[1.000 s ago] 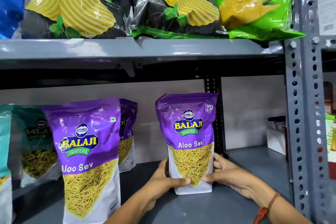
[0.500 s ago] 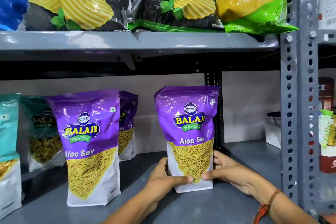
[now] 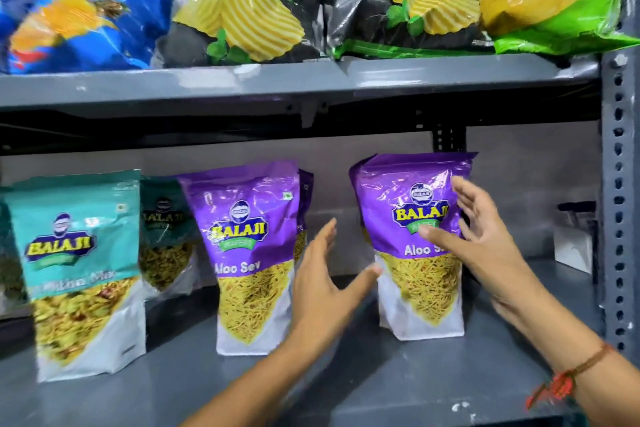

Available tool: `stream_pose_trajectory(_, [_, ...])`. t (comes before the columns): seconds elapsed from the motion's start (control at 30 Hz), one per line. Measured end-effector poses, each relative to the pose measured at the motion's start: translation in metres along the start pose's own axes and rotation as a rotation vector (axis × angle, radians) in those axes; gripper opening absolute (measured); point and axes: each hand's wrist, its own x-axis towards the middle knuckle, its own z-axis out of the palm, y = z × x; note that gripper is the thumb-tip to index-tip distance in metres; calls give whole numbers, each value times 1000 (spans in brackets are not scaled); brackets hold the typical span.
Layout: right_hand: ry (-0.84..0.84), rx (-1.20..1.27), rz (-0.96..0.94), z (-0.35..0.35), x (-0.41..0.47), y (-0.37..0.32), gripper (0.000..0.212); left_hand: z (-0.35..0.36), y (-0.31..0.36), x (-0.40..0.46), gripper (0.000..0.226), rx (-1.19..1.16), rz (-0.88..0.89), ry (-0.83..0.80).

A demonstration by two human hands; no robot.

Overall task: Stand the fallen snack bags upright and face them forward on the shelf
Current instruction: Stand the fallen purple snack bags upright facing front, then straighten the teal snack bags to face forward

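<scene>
STEP: right-hand Aloo Sev pouch (image 3: pixel 414 246) upright, facing forward | HANDS: your left hand (image 3: pixel 325 284) and right hand (image 3: pixel 481 246) spread, gripping nothing | NEXT: check the teal pouches (image 3: pixel 83 270) left of it.

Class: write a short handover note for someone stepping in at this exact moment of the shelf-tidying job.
Left hand: open, holding nothing.
Right hand: open, holding nothing, fingers by the right Aloo Sev bag.
That bag stands upright on the lower shelf, label forward.
The left Aloo Sev bag and Mix bag stand too.
Done: the front bags face forward.
Left: check the half-hidden back bags.
</scene>
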Motion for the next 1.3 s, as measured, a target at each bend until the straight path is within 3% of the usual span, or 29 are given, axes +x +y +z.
stream_pose_trajectory(0.2, [-44, -32, 21, 92, -29, -15, 82, -105, 6, 14, 64, -41, 169, 288])
stream_pose_trajectory(0.37, [-149, -63, 201, 160, -50, 16, 78, -180, -55, 7, 86, -75, 33, 313])
stream_pose_trajectory(0.43, [-201, -94, 276, 175, -54, 34, 77, -191, -85, 6, 99, -65, -103, 203])
stream_pose_trajectory(0.53, [-326, -147, 419, 185, -53, 57, 90, -193, -125, 8, 122, -34, -331, -173])
stream_pose_trajectory(0.63, [-446, -174, 525, 189, -51, 69, 115, -189, -150, 3, 119, -61, -421, -505])
stream_pose_trajectory(0.77, [-540, -123, 627, 188, -44, 86, 138, -182, -162, 4, 105, -83, -453, -549])
stream_pose_trajectory(0.93, [-615, -65, 557, 194, -38, 95, 87, -181, -160, 8, 99, -120, -536, -490])
stream_pose_trajectory(1.3, [-707, 25, 540, 170, -37, 98, 84, -164, -128, -19, 95, 28, -527, -346])
